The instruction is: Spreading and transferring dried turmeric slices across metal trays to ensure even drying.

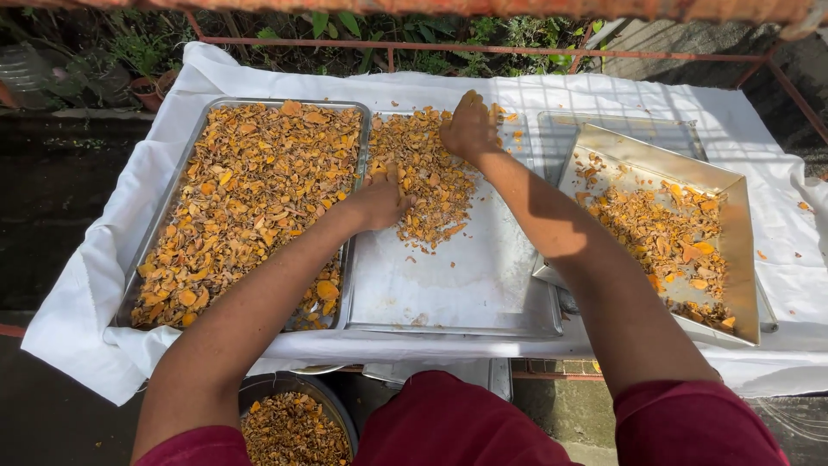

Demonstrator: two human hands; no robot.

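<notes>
Three metal trays lie on a white cloth. The left tray point(158, 226) is full of dried orange-yellow slices point(250, 190). The middle tray point(466, 285) carries a heap of the same slices point(427, 177) in its far half; its near half is bare metal. My left hand point(379, 200) rests flat on the near left side of that heap, fingers spread among the slices. My right hand point(470, 128) lies palm down on the heap's far right part. The right tray point(746, 259) sits tilted over another tray and has slices point(664, 237) along its middle.
The white cloth point(78, 311) covers a table, with a rusty red railing point(483, 49) and plants behind it. A round bowl of slices point(289, 427) stands below the table's near edge by my knees. A flat tray point(638, 129) lies under the tilted one.
</notes>
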